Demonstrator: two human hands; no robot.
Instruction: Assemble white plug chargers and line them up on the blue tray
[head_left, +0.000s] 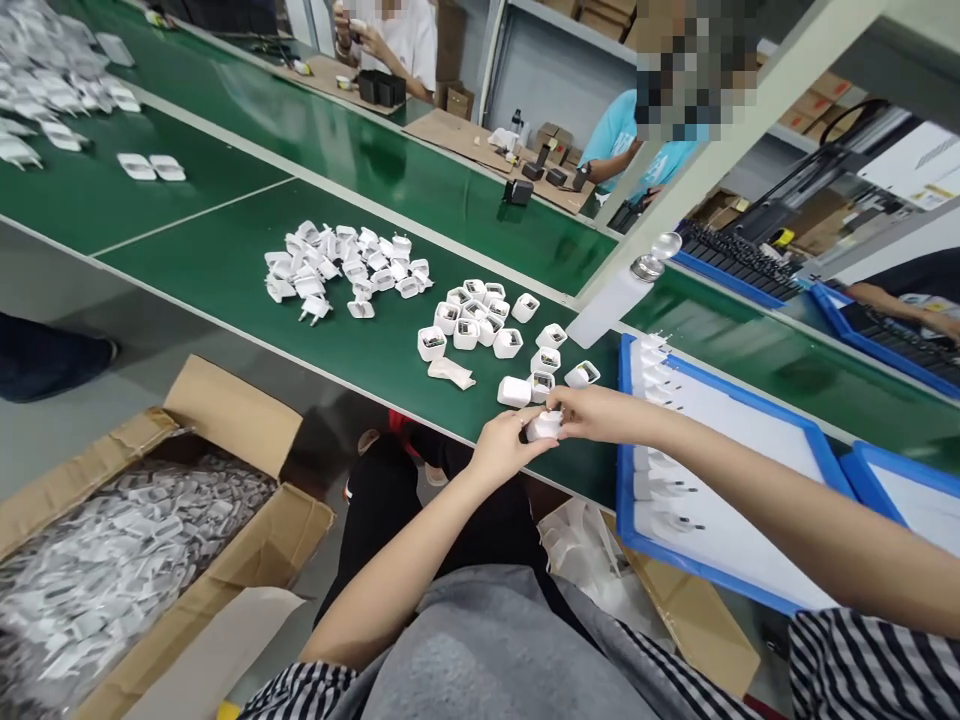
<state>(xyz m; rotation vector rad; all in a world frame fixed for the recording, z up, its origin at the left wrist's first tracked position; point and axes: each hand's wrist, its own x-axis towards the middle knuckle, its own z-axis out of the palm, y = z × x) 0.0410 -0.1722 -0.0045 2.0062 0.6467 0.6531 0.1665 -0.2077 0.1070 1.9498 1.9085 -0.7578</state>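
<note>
Both my hands meet over the near edge of the green belt (225, 280). My left hand (504, 448) and my right hand (589, 412) are closed together on one small white charger body (543, 427). Just beyond them stand several open white charger shells (480, 320). Further left lies a heap of white plug parts (341, 268). A blue tray (817, 450) with a white sheet sits to the right, with finished chargers (664, 495) lined along its left side.
A cardboard box (232, 420) full of bagged white parts stands on the floor at left. More white parts (45, 80) lie on the far-left belt. Other people work across the belt. A white frame post (720, 150) slants up at right. Another blue tray (900, 480) is beside it.
</note>
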